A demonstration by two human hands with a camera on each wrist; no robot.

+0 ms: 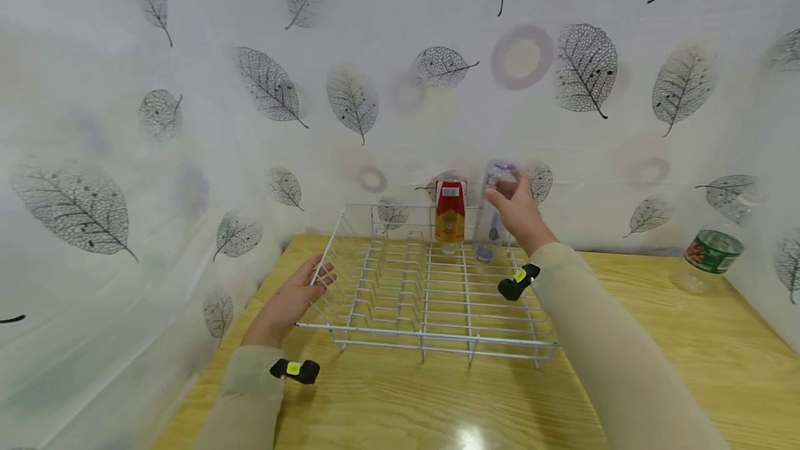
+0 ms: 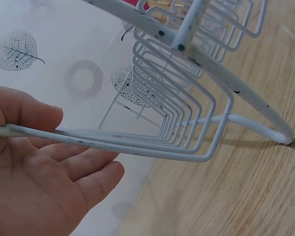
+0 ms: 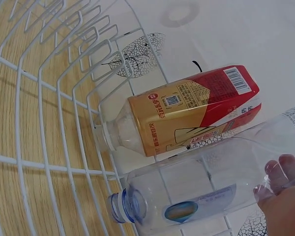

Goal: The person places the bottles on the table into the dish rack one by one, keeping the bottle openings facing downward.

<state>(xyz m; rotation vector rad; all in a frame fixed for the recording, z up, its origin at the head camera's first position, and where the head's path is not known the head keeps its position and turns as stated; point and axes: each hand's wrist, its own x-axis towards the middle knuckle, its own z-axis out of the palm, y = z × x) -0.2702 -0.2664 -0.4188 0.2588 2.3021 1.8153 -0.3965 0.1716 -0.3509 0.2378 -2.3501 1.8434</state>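
1. A right hand (image 1: 517, 208) grips a clear bottle (image 3: 206, 177) near its raised base, fingers curled around the plastic, at the far right of a white wire rack (image 1: 425, 334).
2. The clear bottle is upside down and slightly tilted, its blue cap (image 3: 119, 206) lowermost; whether the cap touches the rack's wires cannot be told.
3. Just to its left, a red-and-gold bottle (image 1: 450, 210) stands neck down at the rack's far side, its barcode near the top.
4. A left hand (image 1: 300, 301) holds the rack's left side, thumb above the rim wire and fingers extended beneath it.
5. The rack sits on a wood-grain table (image 1: 387, 394), rows of bent wire dividers (image 1: 409, 276) filling its left half.
6. Well apart at far right, a clear bottle with a green label (image 1: 714, 252) stands on the table.
7. Behind it all hangs a pale sheet (image 1: 387, 19) printed with dark skeleton leaves; light sleeves (image 1: 615, 346) cover both of the person's arms.
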